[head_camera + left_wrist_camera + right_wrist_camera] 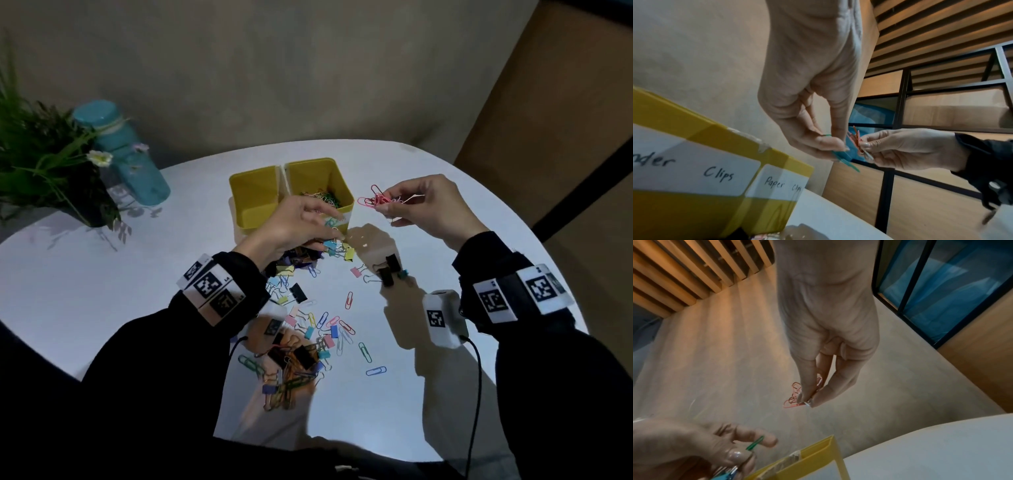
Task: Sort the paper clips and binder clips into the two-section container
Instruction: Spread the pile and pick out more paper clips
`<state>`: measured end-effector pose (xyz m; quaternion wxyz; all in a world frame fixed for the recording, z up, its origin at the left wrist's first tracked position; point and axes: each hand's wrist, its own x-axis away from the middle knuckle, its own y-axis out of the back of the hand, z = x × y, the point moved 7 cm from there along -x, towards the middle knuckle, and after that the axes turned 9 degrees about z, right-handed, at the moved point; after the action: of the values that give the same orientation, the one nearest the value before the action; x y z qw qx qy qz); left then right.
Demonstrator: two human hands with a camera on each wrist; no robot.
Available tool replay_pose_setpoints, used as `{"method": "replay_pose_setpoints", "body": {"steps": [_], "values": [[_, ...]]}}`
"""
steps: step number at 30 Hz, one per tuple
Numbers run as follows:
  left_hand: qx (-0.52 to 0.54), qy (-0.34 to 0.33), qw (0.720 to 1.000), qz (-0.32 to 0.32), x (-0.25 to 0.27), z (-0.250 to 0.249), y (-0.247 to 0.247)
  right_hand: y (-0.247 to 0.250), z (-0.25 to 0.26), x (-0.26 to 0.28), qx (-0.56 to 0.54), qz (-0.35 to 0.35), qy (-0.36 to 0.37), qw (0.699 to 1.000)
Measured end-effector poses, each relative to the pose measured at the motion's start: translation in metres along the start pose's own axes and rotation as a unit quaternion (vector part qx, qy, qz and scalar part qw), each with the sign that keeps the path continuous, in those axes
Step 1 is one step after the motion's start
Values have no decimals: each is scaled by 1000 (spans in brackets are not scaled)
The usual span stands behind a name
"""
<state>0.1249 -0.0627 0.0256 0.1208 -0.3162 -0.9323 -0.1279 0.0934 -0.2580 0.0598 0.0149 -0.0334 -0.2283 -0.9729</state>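
Observation:
The yellow two-section container (344, 202) stands mid-table; its labels read "Binder Clips" (694, 172) and "Paper Clips" (781, 185). The right section holds paper clips (323, 198); the left section (255, 197) looks bare. My left hand (334, 228) hovers at the container's front and pinches a green paper clip (755, 443) together with a teal binder clip (842, 155). To the container's right, my raised right hand (385, 205) pinches a bunch of pink paper clips (373, 198), seen too as pink paper clips (794, 396). Mixed clips (308, 329) lie scattered nearer me.
Black binder clips (388, 274) lie below the right hand. A potted plant (44, 164) and a teal bottle (126, 150) stand at the far left of the white round table (102, 274). Loose paper clips (364, 353) lie toward the front.

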Motion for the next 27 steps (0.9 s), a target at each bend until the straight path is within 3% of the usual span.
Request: {"method": "replay_pose_setpoints", "body": {"steps": [10,16,21,27], "values": [[2,-1,999,-34,-10,16,2,4,-14,11,-8,-23,-26,999],[-103,-42,992,-61,-7,8,3,6,-17,10,-12,-47,-28,998],[-209,-98,966,-120,-1,-9,9,3,-17,7,-15,-46,-27,998],[-52,-68,979,-183,-17,-20,39,-2,-7,-6,-63,-65,-11,996]]}}
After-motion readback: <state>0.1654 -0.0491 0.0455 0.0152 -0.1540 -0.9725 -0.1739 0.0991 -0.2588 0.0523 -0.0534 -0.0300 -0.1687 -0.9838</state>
